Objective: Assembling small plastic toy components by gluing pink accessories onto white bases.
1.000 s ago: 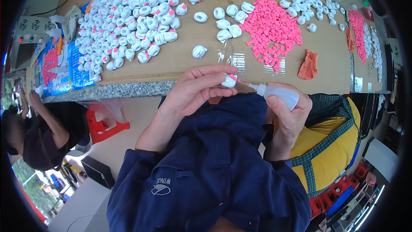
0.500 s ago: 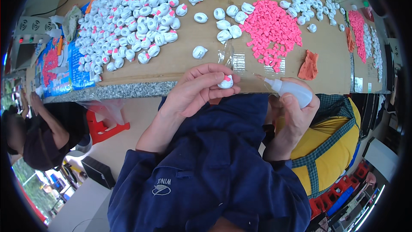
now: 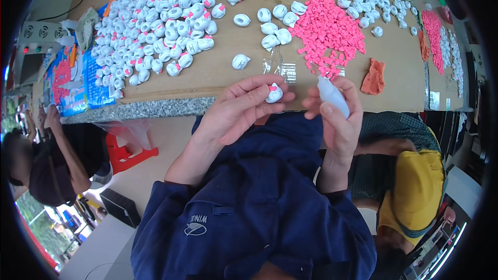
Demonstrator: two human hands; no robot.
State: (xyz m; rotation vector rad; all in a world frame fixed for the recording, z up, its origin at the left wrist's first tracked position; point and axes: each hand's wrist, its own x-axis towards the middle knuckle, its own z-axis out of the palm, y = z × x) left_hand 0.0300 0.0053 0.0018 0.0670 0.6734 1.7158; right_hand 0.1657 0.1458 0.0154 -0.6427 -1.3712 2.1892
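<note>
Left hand (image 3: pixel 239 108) pinches a small white rounded piece (image 3: pixel 274 93) with a pink spot. Right hand (image 3: pixel 337 111), just beside, grips a white squeeze bottle (image 3: pixel 332 95), nozzle tilted up.

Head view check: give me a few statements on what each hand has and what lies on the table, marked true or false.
1. The left hand pinches a small white piece with a pink spot. True.
2. The right hand is empty. False: it holds a white squeeze bottle.
3. The pink pile lies on the table. True.
4. The bottle's tip touches the white piece. False: they are apart.
</note>
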